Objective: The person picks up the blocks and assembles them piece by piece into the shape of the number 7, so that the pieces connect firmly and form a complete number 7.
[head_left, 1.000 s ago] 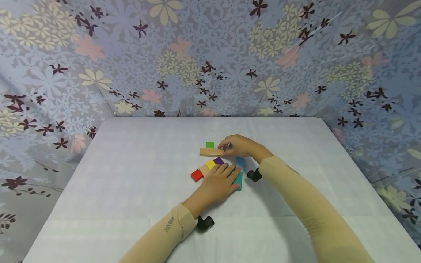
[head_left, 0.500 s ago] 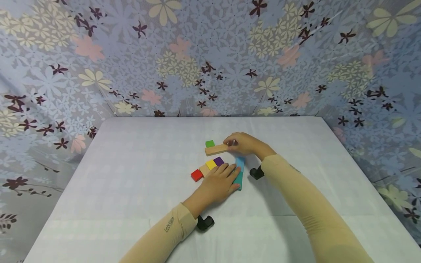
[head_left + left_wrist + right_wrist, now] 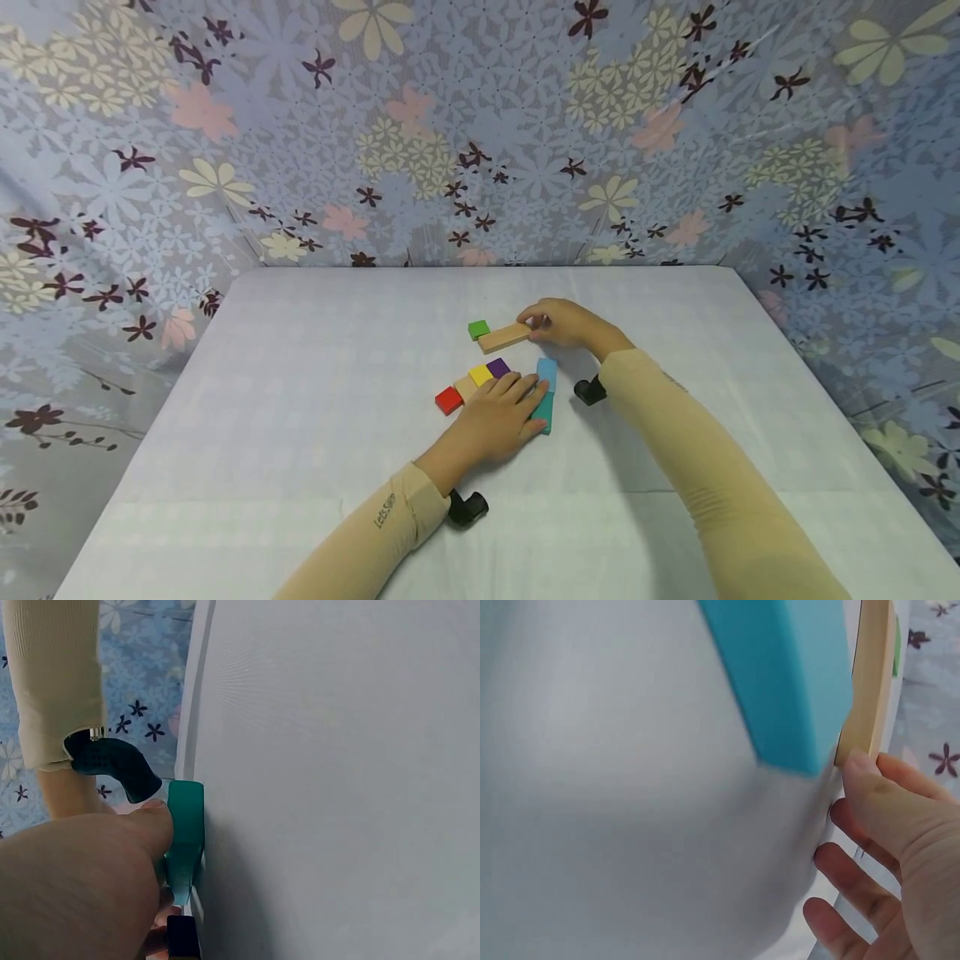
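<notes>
My right hand (image 3: 566, 323) pinches the right end of a long plain wooden block (image 3: 504, 337) between thumb and fingers. A green block (image 3: 477, 330) sits at that block's left end. Lower down, my left hand (image 3: 495, 425) rests with spread fingers over a row of blocks, partly hiding them. Out from under it show a red block (image 3: 448, 401), a plain wood one (image 3: 465, 388), a yellow one (image 3: 481, 377) and a purple one (image 3: 498, 367). Its thumb touches a teal block (image 3: 186, 817) in the left wrist view. A light blue block (image 3: 547, 372) adjoins the teal one.
All the blocks lie on a table with a white cloth (image 3: 337, 358). Behind it hangs a flowered curtain (image 3: 480, 167). Black devices stick out at the left wrist (image 3: 468, 509) and at the right wrist (image 3: 591, 392).
My right hand has moved right and slightly away, drawing the long wooden block along and tilting its right end farther back. The green block has turned a little. My left hand has stayed put.
</notes>
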Demonstrator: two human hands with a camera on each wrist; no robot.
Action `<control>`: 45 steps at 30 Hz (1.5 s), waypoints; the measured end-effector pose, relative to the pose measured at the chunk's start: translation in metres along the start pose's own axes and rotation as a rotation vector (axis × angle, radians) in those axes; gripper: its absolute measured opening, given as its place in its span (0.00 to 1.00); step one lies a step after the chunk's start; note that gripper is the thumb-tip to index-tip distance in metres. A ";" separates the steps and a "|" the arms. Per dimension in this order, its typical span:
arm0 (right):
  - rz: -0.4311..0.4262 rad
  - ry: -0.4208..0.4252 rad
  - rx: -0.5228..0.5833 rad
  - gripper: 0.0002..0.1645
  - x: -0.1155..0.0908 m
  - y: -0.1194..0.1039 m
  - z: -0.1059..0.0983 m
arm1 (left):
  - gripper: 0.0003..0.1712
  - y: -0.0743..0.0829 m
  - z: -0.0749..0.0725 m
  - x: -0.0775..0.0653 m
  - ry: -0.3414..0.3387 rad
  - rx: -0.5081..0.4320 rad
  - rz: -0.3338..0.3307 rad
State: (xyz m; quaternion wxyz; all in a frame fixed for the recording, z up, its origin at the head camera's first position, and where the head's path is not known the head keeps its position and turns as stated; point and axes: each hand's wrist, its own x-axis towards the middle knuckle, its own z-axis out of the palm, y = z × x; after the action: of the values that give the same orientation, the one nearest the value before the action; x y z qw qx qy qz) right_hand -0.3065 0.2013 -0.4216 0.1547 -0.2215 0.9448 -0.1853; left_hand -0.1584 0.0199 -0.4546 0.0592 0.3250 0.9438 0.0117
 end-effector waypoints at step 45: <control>0.088 -0.020 0.052 0.20 -0.024 0.055 -0.033 | 0.36 0.000 -0.006 -0.002 -0.011 -0.041 0.006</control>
State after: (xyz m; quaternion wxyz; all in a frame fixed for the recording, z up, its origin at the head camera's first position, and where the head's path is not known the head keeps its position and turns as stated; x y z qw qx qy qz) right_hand -0.3184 0.2678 -0.4101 0.1779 -0.1774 0.9469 -0.2004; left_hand -0.1574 0.0192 -0.4489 0.0711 0.3266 0.9420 0.0297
